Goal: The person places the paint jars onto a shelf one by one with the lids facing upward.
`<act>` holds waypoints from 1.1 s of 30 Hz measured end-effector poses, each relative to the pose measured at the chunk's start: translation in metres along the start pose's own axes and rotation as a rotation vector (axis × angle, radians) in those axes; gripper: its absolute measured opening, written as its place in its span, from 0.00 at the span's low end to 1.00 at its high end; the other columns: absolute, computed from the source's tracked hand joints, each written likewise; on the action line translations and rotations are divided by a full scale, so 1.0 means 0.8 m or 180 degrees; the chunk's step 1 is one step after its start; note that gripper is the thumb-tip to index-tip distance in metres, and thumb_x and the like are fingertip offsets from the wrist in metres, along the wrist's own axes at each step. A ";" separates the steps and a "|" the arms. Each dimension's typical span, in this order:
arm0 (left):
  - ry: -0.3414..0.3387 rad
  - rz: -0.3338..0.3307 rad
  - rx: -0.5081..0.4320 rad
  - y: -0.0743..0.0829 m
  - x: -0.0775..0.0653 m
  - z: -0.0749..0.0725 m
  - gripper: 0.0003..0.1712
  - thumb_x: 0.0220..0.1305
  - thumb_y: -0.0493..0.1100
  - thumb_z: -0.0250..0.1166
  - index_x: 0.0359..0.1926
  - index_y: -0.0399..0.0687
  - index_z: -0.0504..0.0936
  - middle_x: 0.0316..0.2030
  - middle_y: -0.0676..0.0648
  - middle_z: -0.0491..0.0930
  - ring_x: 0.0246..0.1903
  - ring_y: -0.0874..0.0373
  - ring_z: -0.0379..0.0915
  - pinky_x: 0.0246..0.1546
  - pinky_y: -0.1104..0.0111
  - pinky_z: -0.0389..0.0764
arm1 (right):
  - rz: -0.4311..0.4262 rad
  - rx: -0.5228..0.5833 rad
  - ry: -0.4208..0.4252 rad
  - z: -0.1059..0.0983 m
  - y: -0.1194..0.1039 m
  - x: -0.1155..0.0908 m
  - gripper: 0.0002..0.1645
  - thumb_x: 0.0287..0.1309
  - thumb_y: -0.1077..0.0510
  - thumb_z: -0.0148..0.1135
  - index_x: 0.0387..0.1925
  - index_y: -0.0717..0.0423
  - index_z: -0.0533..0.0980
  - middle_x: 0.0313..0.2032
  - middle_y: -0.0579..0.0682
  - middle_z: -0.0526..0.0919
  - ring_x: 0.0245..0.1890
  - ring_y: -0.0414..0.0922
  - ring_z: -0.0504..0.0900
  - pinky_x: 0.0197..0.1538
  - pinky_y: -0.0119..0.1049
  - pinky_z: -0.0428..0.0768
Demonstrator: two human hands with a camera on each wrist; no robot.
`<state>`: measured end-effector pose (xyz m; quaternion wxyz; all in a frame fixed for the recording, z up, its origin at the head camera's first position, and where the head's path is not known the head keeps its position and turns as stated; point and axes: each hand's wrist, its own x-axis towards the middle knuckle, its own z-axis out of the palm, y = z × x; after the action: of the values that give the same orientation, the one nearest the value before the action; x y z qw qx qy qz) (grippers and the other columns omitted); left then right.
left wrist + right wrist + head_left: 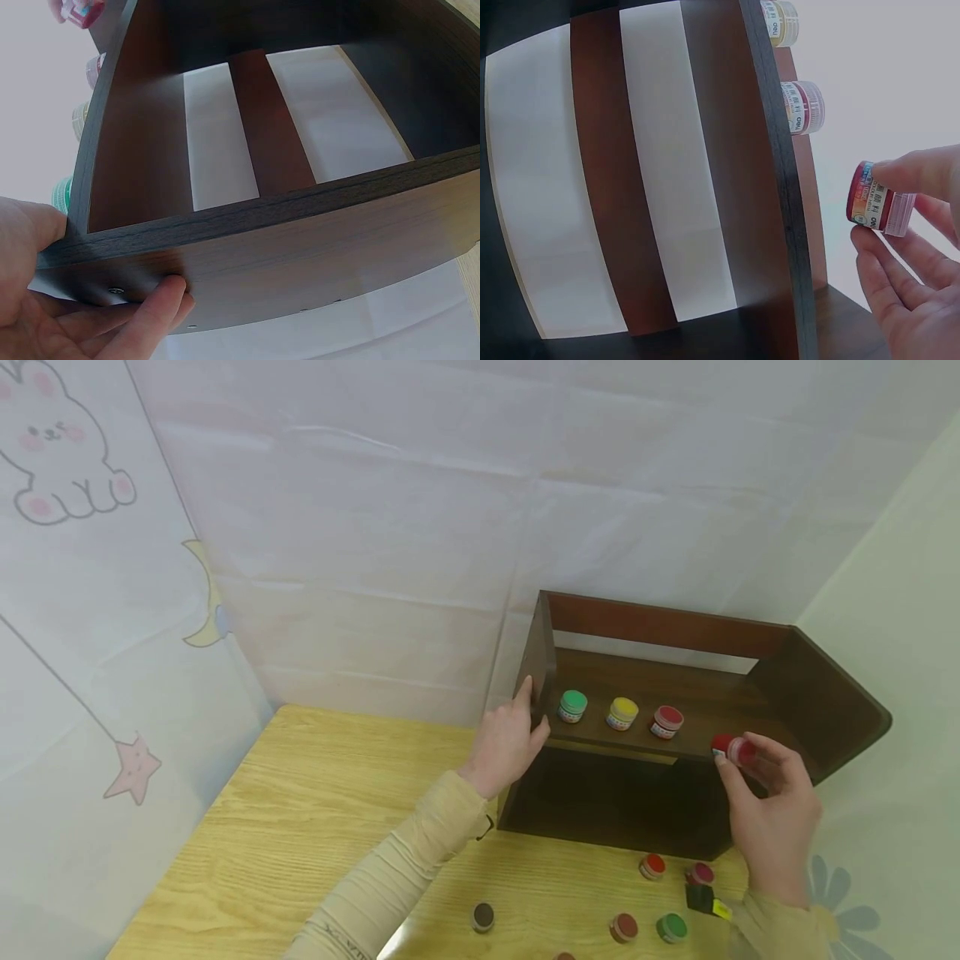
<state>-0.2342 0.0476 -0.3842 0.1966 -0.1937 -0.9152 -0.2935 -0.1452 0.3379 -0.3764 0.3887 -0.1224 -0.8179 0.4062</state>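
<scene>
A dark brown wooden shelf [600, 793] stands against the wall. My left hand [504, 745] grips its left side panel [247, 225], thumb at the front edge and fingers on the outer face. With thumb and fingers, my right hand [776, 814] pinches a red paint jar [877, 199], tilted on its side, just in front of the upper board's right part. Along that board, from the left, stand a green paint jar [572, 707], a yellow paint jar [622, 714] and another red paint jar [666, 722], spaced apart.
Below the shelf on the wooden table [337, 793] stand several more jars, among them a dark brown jar [483, 917], a green-lidded jar [672, 928] and a bright red jar [652, 866]. A small black and yellow object [705, 902] is near my right wrist.
</scene>
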 end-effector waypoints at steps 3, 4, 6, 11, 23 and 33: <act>-0.0008 -0.0009 -0.0003 0.000 0.001 0.000 0.39 0.71 0.47 0.60 0.75 0.29 0.64 0.19 0.45 0.79 0.10 0.61 0.61 0.10 0.71 0.63 | 0.0008 -0.0021 -0.0001 0.004 0.002 0.007 0.29 0.58 0.57 0.73 0.63 0.51 0.81 0.48 0.31 0.81 0.43 0.25 0.78 0.53 0.19 0.77; -0.0014 -0.0015 -0.0007 0.000 0.001 0.000 0.39 0.71 0.47 0.60 0.75 0.29 0.64 0.21 0.44 0.80 0.10 0.61 0.62 0.10 0.71 0.64 | 0.0001 -0.0018 0.0000 0.005 0.002 0.009 0.29 0.58 0.57 0.73 0.63 0.51 0.81 0.49 0.32 0.82 0.43 0.25 0.77 0.53 0.19 0.77; -0.0034 -0.0033 -0.0019 0.001 0.001 0.000 0.39 0.72 0.47 0.60 0.75 0.29 0.63 0.22 0.43 0.82 0.10 0.60 0.63 0.10 0.71 0.65 | -0.0024 -0.0008 0.0003 0.007 0.003 0.014 0.29 0.58 0.56 0.73 0.63 0.50 0.82 0.49 0.33 0.82 0.44 0.25 0.77 0.54 0.19 0.77; -0.0068 -0.0070 -0.0047 0.001 0.001 0.000 0.39 0.72 0.47 0.60 0.75 0.29 0.63 0.24 0.41 0.83 0.11 0.60 0.65 0.11 0.71 0.66 | -0.0110 -0.0094 0.0026 0.010 0.006 0.024 0.28 0.58 0.54 0.73 0.62 0.46 0.83 0.49 0.33 0.83 0.43 0.22 0.76 0.53 0.18 0.75; -0.0046 -0.0057 -0.0013 0.000 0.000 0.002 0.39 0.72 0.47 0.60 0.75 0.29 0.63 0.20 0.44 0.80 0.10 0.61 0.62 0.10 0.71 0.63 | -0.0177 -0.0147 -0.0113 0.021 0.019 0.034 0.29 0.59 0.55 0.72 0.63 0.52 0.81 0.45 0.30 0.79 0.38 0.20 0.74 0.45 0.13 0.71; -0.0003 -0.0043 0.0010 0.000 0.001 0.003 0.38 0.72 0.48 0.60 0.75 0.30 0.64 0.22 0.43 0.82 0.11 0.60 0.64 0.10 0.70 0.65 | -0.0240 -0.0194 -0.0208 0.024 0.024 0.033 0.25 0.58 0.56 0.73 0.58 0.55 0.83 0.42 0.31 0.80 0.37 0.17 0.75 0.44 0.12 0.70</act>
<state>-0.2350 0.0492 -0.3855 0.1945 -0.1873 -0.9171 -0.2933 -0.1788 0.3527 -0.3839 0.3728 -0.0900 -0.8462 0.3699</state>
